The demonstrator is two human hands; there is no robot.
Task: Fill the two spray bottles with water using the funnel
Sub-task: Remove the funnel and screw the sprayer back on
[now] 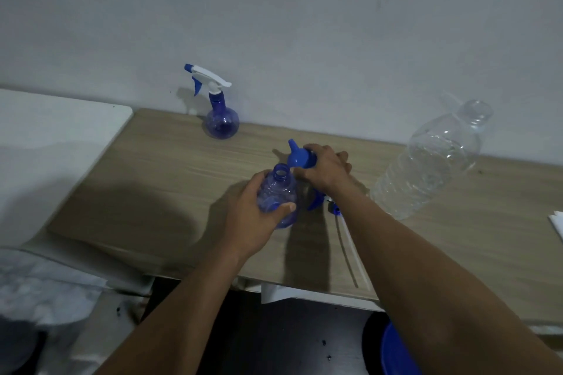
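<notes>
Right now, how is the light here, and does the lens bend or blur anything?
Head view: dim, bluish light, no strong glare; dark shadows fall on the table left of the left hand gripping the open bottle. Head view: the wide lens bows the table edge and seems to tilt the clear bottle; the right hand holding the funnel looks slightly soft.

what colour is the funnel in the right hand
Solid blue. The funnel in the right hand shows best in the head view.
</notes>
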